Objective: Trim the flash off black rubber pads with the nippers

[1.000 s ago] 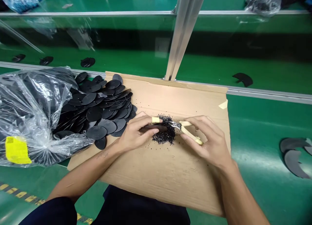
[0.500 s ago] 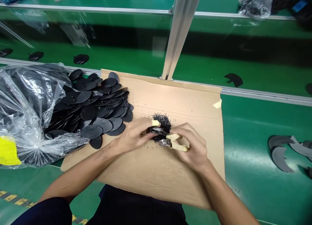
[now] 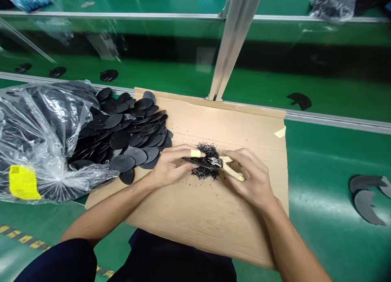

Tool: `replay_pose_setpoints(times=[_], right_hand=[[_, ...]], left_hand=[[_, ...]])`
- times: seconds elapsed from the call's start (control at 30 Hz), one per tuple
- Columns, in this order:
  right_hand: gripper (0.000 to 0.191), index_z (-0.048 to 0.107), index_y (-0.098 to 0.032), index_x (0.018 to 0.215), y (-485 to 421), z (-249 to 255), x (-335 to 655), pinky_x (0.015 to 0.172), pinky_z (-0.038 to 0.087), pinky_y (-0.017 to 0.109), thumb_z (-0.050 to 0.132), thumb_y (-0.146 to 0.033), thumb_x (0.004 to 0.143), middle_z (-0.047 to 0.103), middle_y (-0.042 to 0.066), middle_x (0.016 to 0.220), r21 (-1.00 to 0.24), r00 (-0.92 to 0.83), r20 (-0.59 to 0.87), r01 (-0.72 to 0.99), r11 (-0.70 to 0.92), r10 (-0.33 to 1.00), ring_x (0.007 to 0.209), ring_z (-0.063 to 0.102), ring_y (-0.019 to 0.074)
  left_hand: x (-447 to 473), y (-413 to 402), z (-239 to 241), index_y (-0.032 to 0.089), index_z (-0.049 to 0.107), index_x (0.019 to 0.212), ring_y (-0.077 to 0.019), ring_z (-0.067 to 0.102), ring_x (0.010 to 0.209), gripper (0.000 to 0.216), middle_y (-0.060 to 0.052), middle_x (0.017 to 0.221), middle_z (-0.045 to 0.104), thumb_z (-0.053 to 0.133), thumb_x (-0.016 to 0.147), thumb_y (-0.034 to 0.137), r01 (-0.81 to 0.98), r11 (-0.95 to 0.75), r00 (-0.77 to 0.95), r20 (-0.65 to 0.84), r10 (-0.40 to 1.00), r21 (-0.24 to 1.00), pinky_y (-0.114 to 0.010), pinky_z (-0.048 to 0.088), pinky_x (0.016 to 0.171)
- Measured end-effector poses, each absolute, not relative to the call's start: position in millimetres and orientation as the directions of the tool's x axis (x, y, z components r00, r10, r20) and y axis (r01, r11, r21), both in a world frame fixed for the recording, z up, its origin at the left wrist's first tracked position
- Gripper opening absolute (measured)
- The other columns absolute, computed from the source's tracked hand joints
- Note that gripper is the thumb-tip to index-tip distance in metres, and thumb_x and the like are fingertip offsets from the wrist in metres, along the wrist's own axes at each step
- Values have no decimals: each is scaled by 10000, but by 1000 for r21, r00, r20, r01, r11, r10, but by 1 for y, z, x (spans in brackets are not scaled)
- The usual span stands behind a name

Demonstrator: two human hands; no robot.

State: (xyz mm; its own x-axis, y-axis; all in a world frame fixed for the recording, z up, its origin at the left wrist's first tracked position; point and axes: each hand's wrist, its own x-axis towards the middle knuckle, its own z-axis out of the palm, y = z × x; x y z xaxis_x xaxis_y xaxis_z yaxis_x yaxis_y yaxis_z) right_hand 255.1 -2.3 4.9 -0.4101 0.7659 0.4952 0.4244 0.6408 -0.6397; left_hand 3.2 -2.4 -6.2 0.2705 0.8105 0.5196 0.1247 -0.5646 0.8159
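Note:
Between thumb and fingers, my left hand [image 3: 172, 166] pinches a thin black plastic disc [image 3: 200, 164], tilted nearly edge-on; yellow tape is wrapped round one finger. My right hand [image 3: 252, 176] is closed round cream-handled nippers [image 3: 232, 170], whose metal jaws meet the disc's right edge. Whether the jaws are fully closed I cannot make out. Just under both hands lies a heap of small black clippings [image 3: 204, 174] on the cardboard sheet [image 3: 189, 217]. Left of my left hand spreads a pile of black oval discs [image 3: 134, 131].
A clear plastic bag [image 3: 45, 139] with a yellow label holds dark parts at the left. Curved grey-black pieces [image 3: 366, 204] lie on the green table [image 3: 317, 164] at right. Behind the cardboard rises a metal post [image 3: 229, 50]; a curved black piece [image 3: 301, 101] lies beyond the rail.
The nippers have shifted up to the disc's edge from just below it, and the disc has turned in my left hand. The whole view has slid slightly, placing things further right.

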Motion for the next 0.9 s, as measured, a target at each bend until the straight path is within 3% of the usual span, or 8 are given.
replay_pose_setpoints(times=[0.27, 0.6, 0.9], right_hand=[[355, 631, -236, 1339, -5, 6, 254, 677, 527, 364, 636, -189, 987, 645, 72, 957, -575, -449, 531, 433, 694, 719, 816, 631, 237], [149, 667, -189, 1192, -4, 10, 258, 602, 397, 333, 576, -180, 1074, 664, 51, 863, -377, -488, 560, 570, 730, 670, 710, 604, 189], [119, 701, -190, 1126, -7, 11, 258, 596, 428, 311, 611, -167, 1052, 681, 32, 853, -470, -427, 575, 526, 709, 698, 680, 619, 170]], left_hand=[[4, -4, -6, 192, 784, 1125, -146, 750, 908, 255, -92, 998, 793, 660, 916, 117, 140, -596, 296, 541, 787, 791, -252, 630, 793], [7, -6, -6, 172, 793, 1096, -149, 758, 860, 197, -103, 960, 800, 725, 923, 239, 115, -588, 286, 540, 792, 801, -241, 635, 766], [7, -7, -3, 159, 782, 1095, -147, 746, 871, 215, -101, 948, 789, 740, 918, 272, 95, -598, 285, 553, 783, 796, -239, 618, 791]])
